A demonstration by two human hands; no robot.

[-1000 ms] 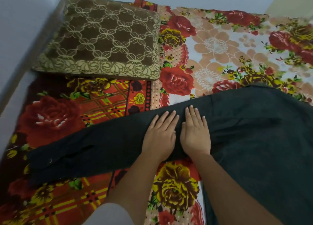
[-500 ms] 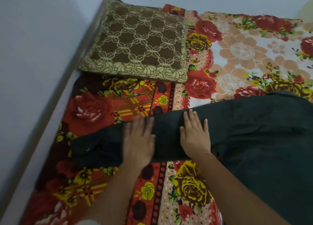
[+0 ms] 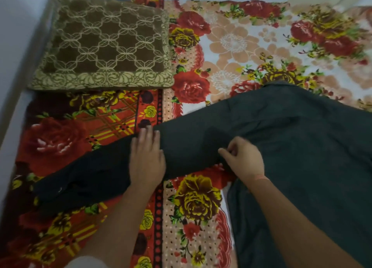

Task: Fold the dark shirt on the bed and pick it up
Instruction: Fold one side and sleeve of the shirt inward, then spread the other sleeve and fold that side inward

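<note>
Currently I am pressing my left hand (image 3: 147, 161), fingers flat, on the sleeve (image 3: 96, 173), which is running from centre to lower left on the bed (image 3: 231, 46). My right hand (image 3: 243, 161), nearer the shirt (image 3: 302, 146) body at right, is pinching fabric at the sleeve root.

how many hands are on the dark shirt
2. The left hand lies flat on the dark shirt, on its sleeve; the right hand pinches fabric by the sleeve's base.

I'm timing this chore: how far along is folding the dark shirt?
Early. Done: the dark shirt lies spread on the bed, sleeve stretched out. In hand: left hand presses the sleeve flat, right hand pinches fabric beside it. Left: all folds and pickup.
</note>
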